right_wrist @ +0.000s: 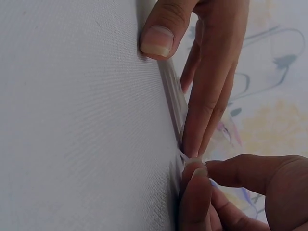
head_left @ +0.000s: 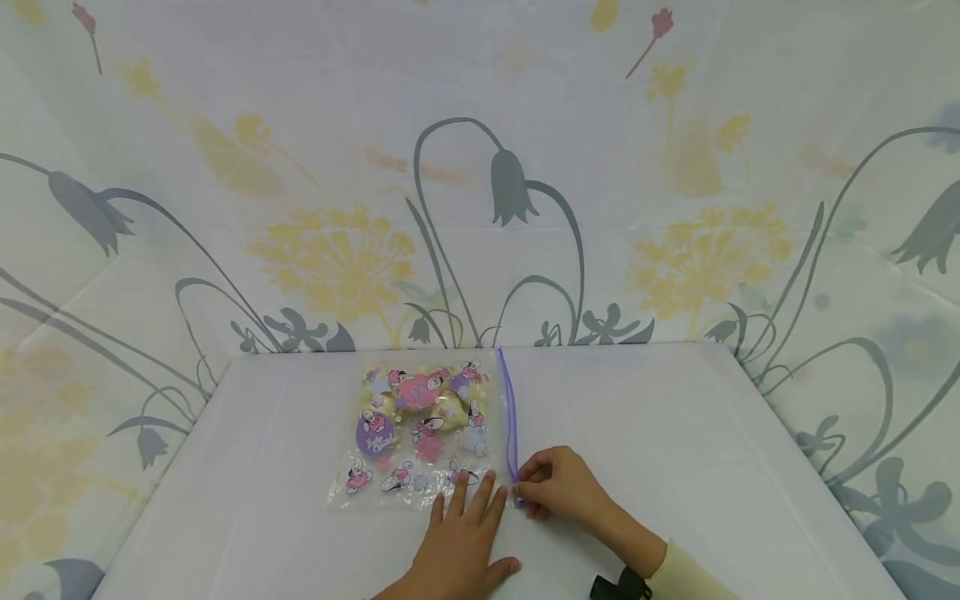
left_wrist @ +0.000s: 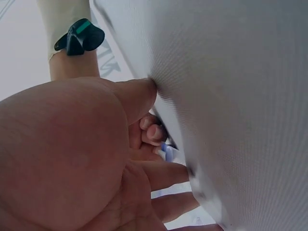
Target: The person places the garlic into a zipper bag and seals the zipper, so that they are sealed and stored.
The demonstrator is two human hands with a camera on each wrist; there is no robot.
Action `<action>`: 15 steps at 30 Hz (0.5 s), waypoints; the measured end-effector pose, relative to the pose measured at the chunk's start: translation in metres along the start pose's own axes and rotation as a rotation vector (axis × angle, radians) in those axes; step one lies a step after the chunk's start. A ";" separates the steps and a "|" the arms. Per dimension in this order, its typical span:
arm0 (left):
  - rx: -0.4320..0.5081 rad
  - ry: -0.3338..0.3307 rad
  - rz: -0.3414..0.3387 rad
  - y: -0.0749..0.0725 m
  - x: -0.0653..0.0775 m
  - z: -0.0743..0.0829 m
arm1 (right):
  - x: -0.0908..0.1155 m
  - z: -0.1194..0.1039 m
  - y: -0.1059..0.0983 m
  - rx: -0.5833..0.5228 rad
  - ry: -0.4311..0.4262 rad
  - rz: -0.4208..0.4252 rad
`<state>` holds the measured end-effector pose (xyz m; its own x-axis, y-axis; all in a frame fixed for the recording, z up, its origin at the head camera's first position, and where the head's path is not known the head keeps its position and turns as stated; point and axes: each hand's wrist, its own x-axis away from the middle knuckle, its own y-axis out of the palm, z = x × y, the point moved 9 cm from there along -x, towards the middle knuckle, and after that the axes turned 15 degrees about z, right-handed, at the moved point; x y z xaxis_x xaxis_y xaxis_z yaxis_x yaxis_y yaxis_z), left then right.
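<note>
A clear zip bag (head_left: 405,492) printed with pink and purple cartoon figures lies flat on the white table, with pale yellow items inside it. Its purple zip strip (head_left: 511,417) runs along the right side. My left hand (head_left: 465,537) rests with spread, straight fingers on the bag's near edge; in the left wrist view its thumb (left_wrist: 137,96) touches the cloth. With thumb and curled fingers, my right hand (head_left: 558,492) pinches the near end of the zip strip. The right wrist view shows that pinch close up, beside the left fingers (right_wrist: 207,96).
The table (head_left: 285,467) has a white cloth cover. Behind it and at both sides hangs a floral-patterned curtain (head_left: 465,275). A black band with a small device (head_left: 621,586) sits on the right wrist, by a pale yellow sleeve (head_left: 686,575).
</note>
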<state>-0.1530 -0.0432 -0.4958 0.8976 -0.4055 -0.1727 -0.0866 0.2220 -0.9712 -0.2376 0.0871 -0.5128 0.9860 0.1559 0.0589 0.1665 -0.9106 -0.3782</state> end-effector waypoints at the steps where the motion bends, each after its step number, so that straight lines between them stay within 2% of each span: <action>1: 0.003 -0.003 -0.004 0.000 0.000 0.000 | 0.000 0.000 0.000 -0.010 0.004 -0.001; 2: -0.004 -0.003 0.002 -0.001 -0.001 -0.001 | -0.001 0.001 0.000 -0.018 0.009 -0.001; 4: -0.035 0.000 0.056 -0.008 -0.003 -0.001 | -0.001 0.001 -0.001 -0.040 0.021 -0.002; 6: -0.049 0.004 0.146 -0.019 -0.006 0.001 | -0.001 0.000 -0.001 -0.057 0.042 0.000; 8: 0.001 -0.008 0.250 -0.031 -0.007 0.002 | -0.001 0.000 -0.002 -0.073 0.066 0.006; 9: 0.064 -0.015 0.289 -0.035 -0.007 0.003 | 0.000 -0.001 -0.002 -0.082 0.075 0.011; 11: 0.262 -0.038 0.299 -0.037 -0.007 0.004 | 0.000 -0.003 -0.003 -0.096 0.096 0.018; 13: 0.500 -0.085 0.248 -0.031 -0.008 0.004 | 0.000 -0.003 -0.003 -0.104 0.106 0.021; 15: 0.699 -0.145 0.170 -0.022 -0.008 0.004 | 0.000 -0.003 -0.004 -0.116 0.112 0.022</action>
<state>-0.1565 -0.0411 -0.4729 0.9488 -0.2042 -0.2408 0.0226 0.8047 -0.5933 -0.2378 0.0893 -0.5083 0.9828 0.0975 0.1568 0.1377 -0.9526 -0.2713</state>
